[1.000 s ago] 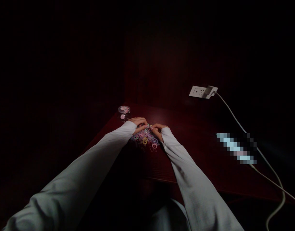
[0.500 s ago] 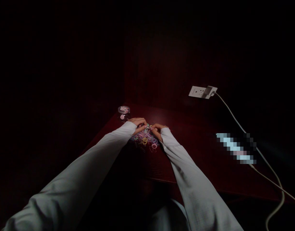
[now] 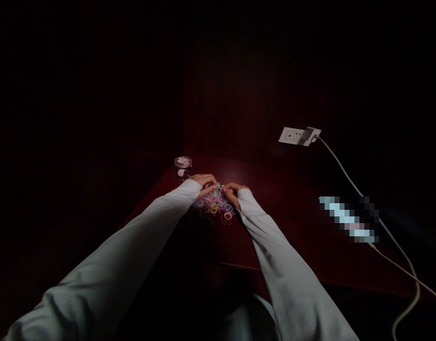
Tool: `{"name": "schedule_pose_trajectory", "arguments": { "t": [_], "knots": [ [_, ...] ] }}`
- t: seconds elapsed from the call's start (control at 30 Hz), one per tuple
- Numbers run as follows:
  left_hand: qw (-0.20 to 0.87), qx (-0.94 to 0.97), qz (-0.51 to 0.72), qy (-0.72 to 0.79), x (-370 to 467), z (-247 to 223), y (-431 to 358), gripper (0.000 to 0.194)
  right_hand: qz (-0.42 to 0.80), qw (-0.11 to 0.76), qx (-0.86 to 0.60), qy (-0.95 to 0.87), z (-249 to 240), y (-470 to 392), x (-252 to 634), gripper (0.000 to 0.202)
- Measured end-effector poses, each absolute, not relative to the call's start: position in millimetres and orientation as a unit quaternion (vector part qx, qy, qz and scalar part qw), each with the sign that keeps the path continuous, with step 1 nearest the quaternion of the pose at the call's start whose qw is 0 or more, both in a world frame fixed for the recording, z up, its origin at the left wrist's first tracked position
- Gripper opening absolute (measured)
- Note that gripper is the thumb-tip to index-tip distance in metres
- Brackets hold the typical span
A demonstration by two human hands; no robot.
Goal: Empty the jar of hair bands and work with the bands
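Note:
My left hand [image 3: 206, 183] and my right hand [image 3: 232, 190] meet over a pile of small pastel pieces [image 3: 212, 201] on the dark red table [image 3: 235, 246]. Fingers of both hands are pinched, with a small greenish and pale piece [image 3: 218, 186] between the fingertips; its exact shape is too small to make out. Yellow, purple and pink rings and several thin clips lie at the near side of the pile. A yellow ring [image 3: 213, 208] and a pink ring [image 3: 228, 216] show there.
Behind my left hand stands a clear round container [image 3: 183, 162] with pale pink pieces. A wall socket [image 3: 291, 136] holds a white charger [image 3: 311, 135]. Its cable [image 3: 340, 163] runs down the right side, past a blurred-out bright device [image 3: 345, 219].

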State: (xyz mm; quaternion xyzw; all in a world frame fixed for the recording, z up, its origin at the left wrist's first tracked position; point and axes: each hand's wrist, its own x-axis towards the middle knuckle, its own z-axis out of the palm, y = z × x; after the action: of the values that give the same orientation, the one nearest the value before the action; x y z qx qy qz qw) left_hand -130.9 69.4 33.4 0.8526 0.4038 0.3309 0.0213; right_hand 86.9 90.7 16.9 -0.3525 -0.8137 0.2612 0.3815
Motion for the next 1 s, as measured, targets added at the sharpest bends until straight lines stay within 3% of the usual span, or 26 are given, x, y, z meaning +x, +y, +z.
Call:
{"name": "schedule_pose_trajectory", "arguments": {
  "t": [0.37,1.0],
  "knots": [
    [0.002,0.853,0.311,0.419,-130,32,71,0.025,0.19,0.355,-0.372,-0.836,19,90,85,0.033],
    [-0.025,0.851,0.283,0.441,-128,32,73,0.02,0.173,0.346,-0.408,-0.827,34,81,88,0.024]
  ]
}}
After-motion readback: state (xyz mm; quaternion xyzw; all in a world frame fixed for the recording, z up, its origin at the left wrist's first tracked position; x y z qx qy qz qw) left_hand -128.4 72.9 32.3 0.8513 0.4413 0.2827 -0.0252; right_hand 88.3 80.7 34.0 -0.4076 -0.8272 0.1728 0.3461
